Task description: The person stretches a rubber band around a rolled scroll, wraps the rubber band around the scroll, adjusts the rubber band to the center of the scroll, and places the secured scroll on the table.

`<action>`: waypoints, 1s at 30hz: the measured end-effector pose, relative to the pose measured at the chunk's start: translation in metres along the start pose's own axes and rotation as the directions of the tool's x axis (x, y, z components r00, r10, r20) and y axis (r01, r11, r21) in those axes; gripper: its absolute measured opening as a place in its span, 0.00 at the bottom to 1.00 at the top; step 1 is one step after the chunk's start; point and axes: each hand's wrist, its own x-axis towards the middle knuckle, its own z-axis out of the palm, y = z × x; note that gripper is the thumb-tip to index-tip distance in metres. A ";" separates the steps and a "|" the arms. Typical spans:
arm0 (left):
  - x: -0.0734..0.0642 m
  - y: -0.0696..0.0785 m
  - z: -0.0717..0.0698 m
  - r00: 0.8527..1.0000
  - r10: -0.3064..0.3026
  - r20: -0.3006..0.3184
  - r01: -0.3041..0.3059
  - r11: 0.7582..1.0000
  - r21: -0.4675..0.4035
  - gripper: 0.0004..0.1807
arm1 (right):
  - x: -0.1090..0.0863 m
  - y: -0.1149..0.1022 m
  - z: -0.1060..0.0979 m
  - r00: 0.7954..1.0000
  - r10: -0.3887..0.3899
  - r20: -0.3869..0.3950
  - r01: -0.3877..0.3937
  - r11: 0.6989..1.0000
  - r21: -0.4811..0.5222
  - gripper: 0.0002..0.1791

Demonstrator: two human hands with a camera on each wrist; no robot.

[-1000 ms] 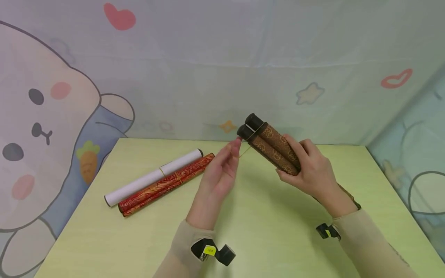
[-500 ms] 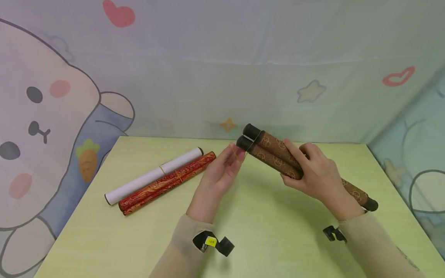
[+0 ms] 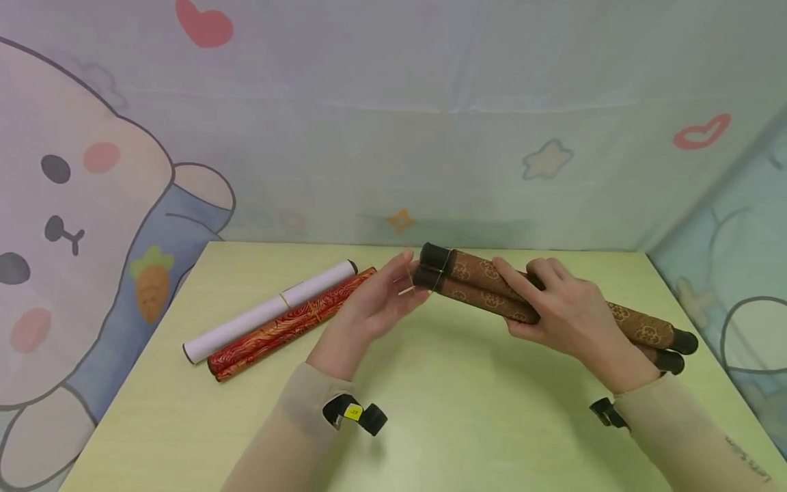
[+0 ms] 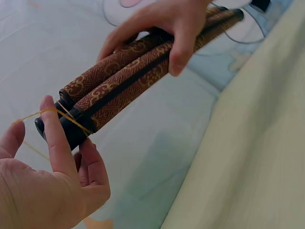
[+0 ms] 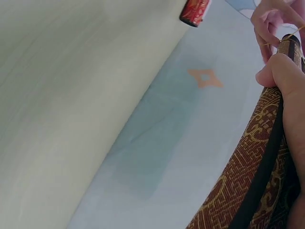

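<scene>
Two rolled scrolls (image 3: 476,270), brown patterned cloth with black end knobs, lie side by side in the air above the table. Around their middle my right hand (image 3: 568,314) grips both, thumb on one side and fingers on the other. At their left end a thin yellow rubber band (image 4: 71,117) loops over the black knobs. My left hand (image 3: 375,297) holds that band stretched on spread fingers, its fingertips right at the knobs. In the left wrist view, one strand runs from a fingertip across another finger to the scrolls (image 4: 126,88).
A white roll (image 3: 246,322) and a red-and-gold brocade roll (image 3: 270,333), each with a yellow band, lie side by side on the left of the pale green table (image 3: 467,424). A printed cloth backdrop (image 3: 369,137) stands behind the table.
The scrolls have come down and swung closer to level, their right ends now showing past my right wrist. My left hand has spread its fingers and stretched the rubber band at the knobs.
</scene>
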 end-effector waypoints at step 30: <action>0.004 0.016 -0.003 0.992 -0.118 -0.036 0.119 0.845 0.521 0.43 | 0.004 -0.003 -0.001 0.982 -0.162 0.099 0.167 0.985 -0.047 0.62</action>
